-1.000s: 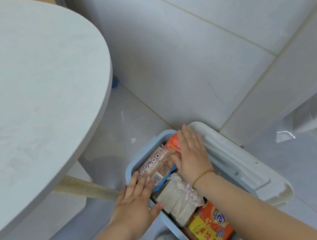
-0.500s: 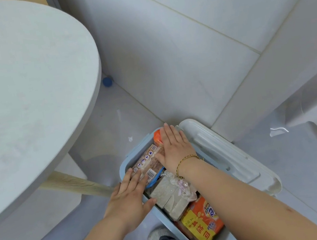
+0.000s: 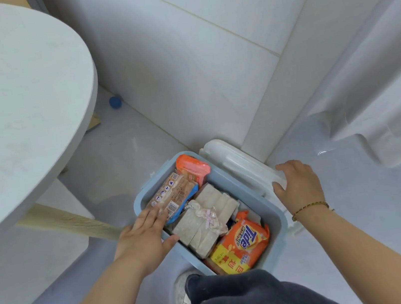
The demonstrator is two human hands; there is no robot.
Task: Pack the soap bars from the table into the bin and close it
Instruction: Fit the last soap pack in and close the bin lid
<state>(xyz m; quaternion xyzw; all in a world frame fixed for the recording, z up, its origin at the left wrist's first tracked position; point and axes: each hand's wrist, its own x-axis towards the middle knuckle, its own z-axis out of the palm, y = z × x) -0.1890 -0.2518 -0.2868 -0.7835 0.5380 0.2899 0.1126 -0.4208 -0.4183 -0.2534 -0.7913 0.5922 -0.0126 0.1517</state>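
A light blue bin point(image 3: 247, 186) stands on the floor, filled with wrapped soap bars: an orange pack point(image 3: 193, 170) at the far end, a brown pack point(image 3: 172, 195), pale bars tied with a ribbon point(image 3: 205, 219), and an orange Tide bar point(image 3: 245, 243) nearest me. Its white lid point(image 3: 237, 161) hangs open against the wall on the bin's right side. My left hand point(image 3: 144, 235) rests flat on the bin's left rim, fingers touching the brown pack. My right hand point(image 3: 297, 183) grips the lid's outer edge.
A round grey table point(image 3: 10, 103) with a wooden leg point(image 3: 68, 222) overhangs the left. White walls meet in a corner just behind the bin. A small blue ball point(image 3: 115, 102) lies on the floor by the wall. My knee point(image 3: 244, 300) is at the bottom.
My right hand left the soap packs inside the bin and moved right onto the lid's edge. My left hand stayed on the left rim.
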